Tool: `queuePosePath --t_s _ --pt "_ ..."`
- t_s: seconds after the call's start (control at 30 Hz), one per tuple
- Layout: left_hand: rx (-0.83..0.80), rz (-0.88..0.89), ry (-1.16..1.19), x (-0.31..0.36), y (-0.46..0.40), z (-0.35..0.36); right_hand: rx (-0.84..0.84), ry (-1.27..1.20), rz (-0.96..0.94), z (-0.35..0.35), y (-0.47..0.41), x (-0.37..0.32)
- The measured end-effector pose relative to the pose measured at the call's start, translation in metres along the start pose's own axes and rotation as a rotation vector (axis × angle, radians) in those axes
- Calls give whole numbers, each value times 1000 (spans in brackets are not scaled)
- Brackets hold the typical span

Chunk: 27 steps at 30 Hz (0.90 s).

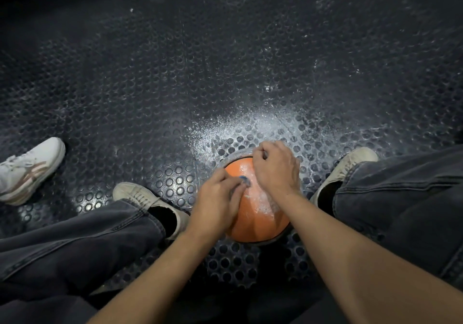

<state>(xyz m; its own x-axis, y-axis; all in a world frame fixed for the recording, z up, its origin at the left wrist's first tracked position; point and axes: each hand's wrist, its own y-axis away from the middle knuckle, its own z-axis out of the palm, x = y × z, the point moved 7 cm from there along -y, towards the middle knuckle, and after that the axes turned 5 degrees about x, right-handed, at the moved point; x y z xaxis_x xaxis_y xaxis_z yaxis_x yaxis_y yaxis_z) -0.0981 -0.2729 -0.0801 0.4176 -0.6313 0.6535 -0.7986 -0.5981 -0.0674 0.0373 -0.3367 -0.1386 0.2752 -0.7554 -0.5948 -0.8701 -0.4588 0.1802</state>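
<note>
An orange ball, dusted with white powder, sits between my feet in a clear round holder on the floor. My left hand lies on the ball's left side and pinches a small blue piece against its surface. My right hand rests on the top of the ball with its fingers curled into a fist near the far rim of the holder. Nothing shows inside that fist.
The floor is black rubber with round studs, and white powder is scattered beyond the ball. My two beige shoes flank the ball. Another person's white shoe stands at the left.
</note>
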Motion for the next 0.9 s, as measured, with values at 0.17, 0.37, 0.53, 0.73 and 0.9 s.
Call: queuePosePath --t_s 0.17,0.37,0.53,0.73,0.9 --pt "1 -69 -89 -6 -49 9 20 16 17 1 3 -2" --pt "-12 46 -32 -1 -5 0 -11 12 -13 0 0 -6" --pt "-72 -35 -116 -8 -64 15 -4 1 0 -1 1 -4" --pt "-90 53 -42 -2 -15 0 -53 -42 -6 0 -6 -2" --pt "-119 75 -122 -4 -69 16 -12 -90 9 -3 -5 1"
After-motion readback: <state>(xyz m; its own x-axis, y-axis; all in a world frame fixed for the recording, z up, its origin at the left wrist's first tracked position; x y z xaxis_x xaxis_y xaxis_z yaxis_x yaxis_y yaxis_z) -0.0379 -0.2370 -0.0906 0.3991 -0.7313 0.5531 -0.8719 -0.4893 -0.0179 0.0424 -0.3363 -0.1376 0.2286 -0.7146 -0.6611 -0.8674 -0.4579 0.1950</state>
